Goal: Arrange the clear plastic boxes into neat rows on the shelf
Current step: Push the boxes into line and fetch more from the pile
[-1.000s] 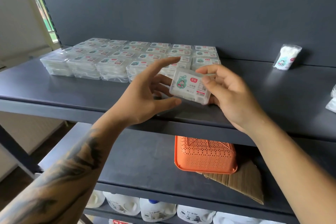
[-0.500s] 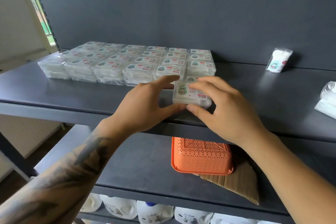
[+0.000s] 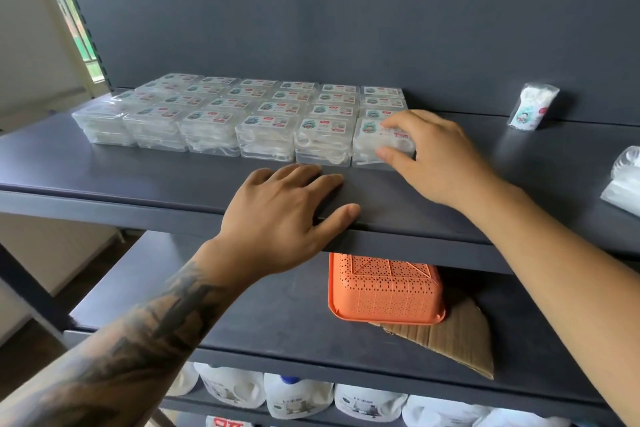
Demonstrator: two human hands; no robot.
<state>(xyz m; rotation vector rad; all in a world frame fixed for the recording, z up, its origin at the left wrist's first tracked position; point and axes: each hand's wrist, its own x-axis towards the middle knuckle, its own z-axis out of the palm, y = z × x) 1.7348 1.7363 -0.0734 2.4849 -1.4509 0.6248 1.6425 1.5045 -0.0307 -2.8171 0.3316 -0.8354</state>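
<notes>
now at the front right corner of the box block, toward the left back of the shelf: right hand on the last box, fingers curled over its top and right side, thumb against its front face, holding it on its stack. box touching the neighbour stack on its left, front faces roughly level. left hand flat on the shelf's front edge, fingers straight and relaxed, holding nothing, just short of the front row.

risks from here, as judgement only:
- lifting the right hand off with a sideways drag, pulling the box askew or off the stack beneath; smooth clear plastic on plastic, likely to slide.
- pushing too hard to the left, nudging the neighbour stack and rippling the whole front row out of line.
- pressing back too far, leaving this stack behind the row's front line.
- left hand sliding forward into the front row, tipping a stack.

away toward the shelf's right end, well apart: bag near the back edge, more bags at the right edge. lower shelf: orange basket over cardboard.
</notes>
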